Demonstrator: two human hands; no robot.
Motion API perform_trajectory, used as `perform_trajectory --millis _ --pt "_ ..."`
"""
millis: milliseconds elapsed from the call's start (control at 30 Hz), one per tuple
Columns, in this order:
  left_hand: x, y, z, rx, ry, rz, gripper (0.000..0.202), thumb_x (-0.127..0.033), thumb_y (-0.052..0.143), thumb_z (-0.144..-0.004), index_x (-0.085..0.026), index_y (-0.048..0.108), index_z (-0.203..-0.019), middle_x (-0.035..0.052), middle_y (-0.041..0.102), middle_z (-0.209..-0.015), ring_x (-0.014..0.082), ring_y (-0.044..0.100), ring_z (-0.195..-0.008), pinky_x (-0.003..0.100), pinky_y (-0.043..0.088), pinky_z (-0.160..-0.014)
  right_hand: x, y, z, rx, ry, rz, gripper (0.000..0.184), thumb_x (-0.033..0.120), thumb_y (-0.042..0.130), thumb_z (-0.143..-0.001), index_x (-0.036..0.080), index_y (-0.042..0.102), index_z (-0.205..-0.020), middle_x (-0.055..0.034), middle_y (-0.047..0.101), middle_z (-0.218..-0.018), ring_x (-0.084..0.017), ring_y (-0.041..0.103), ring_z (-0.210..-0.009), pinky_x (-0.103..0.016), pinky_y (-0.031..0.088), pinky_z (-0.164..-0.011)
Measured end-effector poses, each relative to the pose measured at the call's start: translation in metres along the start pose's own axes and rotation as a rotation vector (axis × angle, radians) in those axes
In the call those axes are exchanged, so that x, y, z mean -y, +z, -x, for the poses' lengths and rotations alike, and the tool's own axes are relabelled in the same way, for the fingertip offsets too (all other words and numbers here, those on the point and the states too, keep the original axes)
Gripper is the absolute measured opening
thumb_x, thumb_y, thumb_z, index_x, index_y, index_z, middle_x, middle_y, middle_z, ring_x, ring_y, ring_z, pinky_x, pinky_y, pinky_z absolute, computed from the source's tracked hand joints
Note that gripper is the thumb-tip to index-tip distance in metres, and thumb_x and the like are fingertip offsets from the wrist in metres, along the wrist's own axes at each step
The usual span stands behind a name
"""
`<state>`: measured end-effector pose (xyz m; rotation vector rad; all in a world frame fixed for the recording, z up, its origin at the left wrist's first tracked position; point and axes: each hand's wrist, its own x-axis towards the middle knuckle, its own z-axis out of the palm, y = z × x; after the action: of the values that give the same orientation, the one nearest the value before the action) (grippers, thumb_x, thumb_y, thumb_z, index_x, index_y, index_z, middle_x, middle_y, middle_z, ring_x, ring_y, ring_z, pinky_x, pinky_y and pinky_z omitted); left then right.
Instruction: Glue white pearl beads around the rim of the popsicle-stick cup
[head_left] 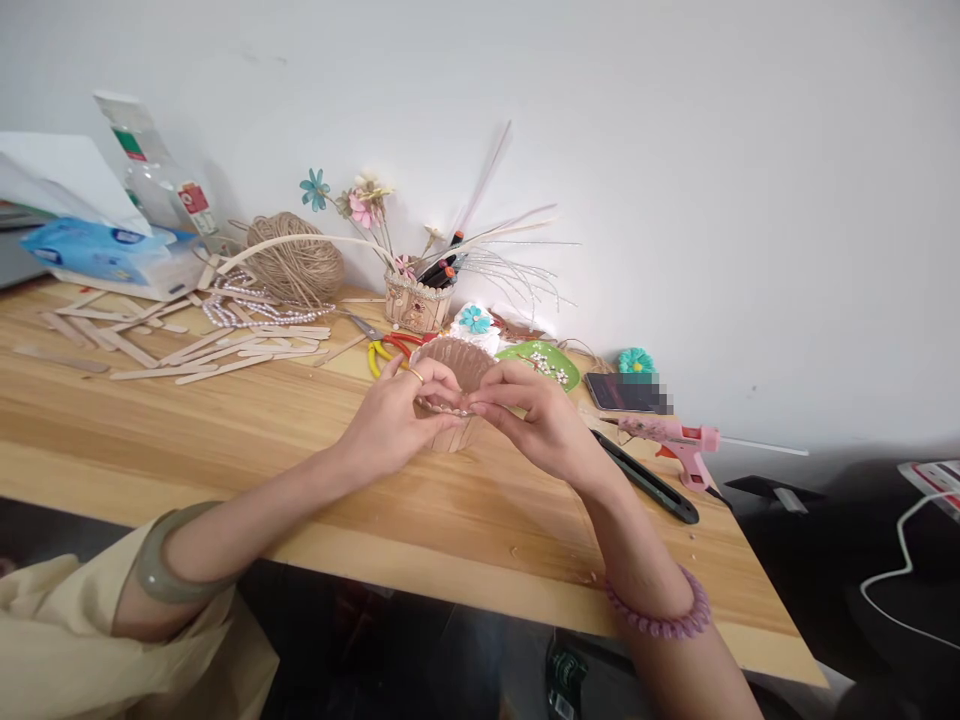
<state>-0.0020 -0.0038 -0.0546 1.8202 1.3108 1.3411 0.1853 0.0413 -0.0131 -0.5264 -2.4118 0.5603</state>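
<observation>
A round cup (454, 360), its outside seemingly faced with wooden craft sticks, stands on the table before me. Small pale beads line its rim. My left hand (391, 415) is closed on the near left rim, thumb outside and fingers over the edge. At the front of the rim, my right hand (538, 415) pinches the bead trim (459, 408) between thumb and fingertips. The two hands' fingertips almost meet there, and they hide part of the cup. Behind the cup lie scissors with yellow and red handles (384, 352). A green dish (566, 372) holding small beads is just right of it.
To the right lie a phone (621, 391), a pink glue gun (679, 440) and a dark cutter knife (649, 480). Craft sticks (217, 355), bead strands (247, 310), twine (296, 258) and a tissue pack (112, 255) spread leftward. A decorated pot (416, 303) stands by the wall.
</observation>
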Motion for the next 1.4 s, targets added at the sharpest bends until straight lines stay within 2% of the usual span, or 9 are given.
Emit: perform_trajectory --millis 400,567,667,733,867,967,1133,1300,1400 --pt "-0.006 -0.002 -0.001 0.039 -0.020 -0.040 0.020 -0.029 0.067 -0.074 -0.022 0.058 -0.090 0.0022 0.076 -0.081 0.0245 0.071 -0.080 0.053 0.043 -0.095 -0.001 0.002 0.000 -0.052 0.153 -0.215 0.017 0.025 0.058 -0.093 0.022 0.075 -0.091 -0.0021 0.058 -0.083 -0.014 0.056 -0.079 -0.029 0.043 -0.074" --pt "-0.010 -0.008 -0.001 0.079 0.052 -0.055 0.033 -0.022 0.062 -0.069 -0.020 0.060 -0.102 0.0077 0.075 -0.101 0.0296 0.067 -0.098 0.053 0.041 -0.097 0.000 0.001 0.001 -0.208 0.248 -0.389 0.018 0.034 0.060 -0.092 0.026 0.075 -0.091 -0.0021 0.065 -0.090 -0.016 0.058 -0.089 -0.032 0.044 -0.084" --pt "-0.009 -0.011 0.000 0.097 0.098 0.042 0.037 -0.023 0.059 -0.075 -0.019 0.058 -0.111 0.0092 0.072 -0.110 0.0285 0.064 -0.106 0.048 0.043 -0.097 -0.004 0.002 0.002 -0.325 0.319 -0.514 0.018 0.041 0.066 -0.085 0.026 0.074 -0.090 -0.0023 0.068 -0.093 -0.018 0.059 -0.093 -0.033 0.045 -0.086" --pt "-0.007 -0.011 0.001 0.012 0.121 0.045 0.030 -0.026 0.060 -0.080 -0.019 0.060 -0.108 0.0092 0.071 -0.109 0.0269 0.062 -0.108 0.045 0.043 -0.098 -0.005 0.003 0.002 -0.369 0.371 -0.659 0.020 0.041 0.075 -0.077 0.025 0.073 -0.088 -0.0018 0.069 -0.091 -0.017 0.060 -0.088 -0.032 0.048 -0.081" --pt "-0.004 -0.011 0.000 -0.252 0.192 -0.050 0.018 -0.029 0.065 -0.083 -0.021 0.064 -0.099 0.0072 0.069 -0.103 0.0240 0.061 -0.103 0.041 0.046 -0.096 -0.004 0.003 0.001 -0.381 0.429 -0.890 0.025 0.029 0.086 -0.062 0.023 0.071 -0.081 0.0004 0.067 -0.083 -0.013 0.059 -0.079 -0.027 0.049 -0.076" --pt "-0.009 -0.010 -0.003 -0.345 0.299 -0.046 0.006 -0.024 0.064 -0.085 -0.023 0.066 -0.091 0.0038 0.070 -0.093 0.0214 0.063 -0.095 0.039 0.049 -0.091 0.000 0.001 0.001 -0.383 0.446 -0.986 0.028 0.026 0.088 -0.057 0.021 0.069 -0.077 0.0016 0.065 -0.078 -0.012 0.058 -0.076 -0.026 0.048 -0.075" --pt "-0.033 -0.007 -0.011 -0.247 0.436 -0.022 0.016 -0.011 0.061 -0.086 -0.024 0.071 -0.087 0.0006 0.074 -0.085 0.0172 0.065 -0.085 0.033 0.051 -0.082 0.000 0.001 0.003 -0.391 0.493 -1.035 0.033 0.036 0.089 -0.056 0.019 0.067 -0.073 0.0025 0.062 -0.073 -0.010 0.054 -0.067 -0.024 0.044 -0.068" --pt "-0.045 -0.001 -0.028 -0.098 0.461 -0.024 0.021 -0.012 0.063 -0.085 -0.023 0.075 -0.099 0.0040 0.074 -0.095 0.0178 0.066 -0.090 0.032 0.051 -0.084 -0.003 0.003 0.006 -0.371 0.470 -0.980 0.036 0.050 0.080 -0.067 0.017 0.065 -0.069 0.0027 0.055 -0.064 -0.010 0.046 -0.062 -0.024 0.037 -0.062" --pt "-0.047 0.002 -0.036 0.014 0.433 0.015 0.021 -0.015 0.066 -0.083 -0.024 0.076 -0.100 0.0044 0.072 -0.092 0.0182 0.066 -0.088 0.032 0.053 -0.081 -0.001 0.003 0.009 -0.367 0.421 -0.882 0.039 0.055 0.072 -0.075 0.018 0.061 -0.066 0.0033 0.050 -0.062 -0.011 0.042 -0.061 -0.025 0.034 -0.060"
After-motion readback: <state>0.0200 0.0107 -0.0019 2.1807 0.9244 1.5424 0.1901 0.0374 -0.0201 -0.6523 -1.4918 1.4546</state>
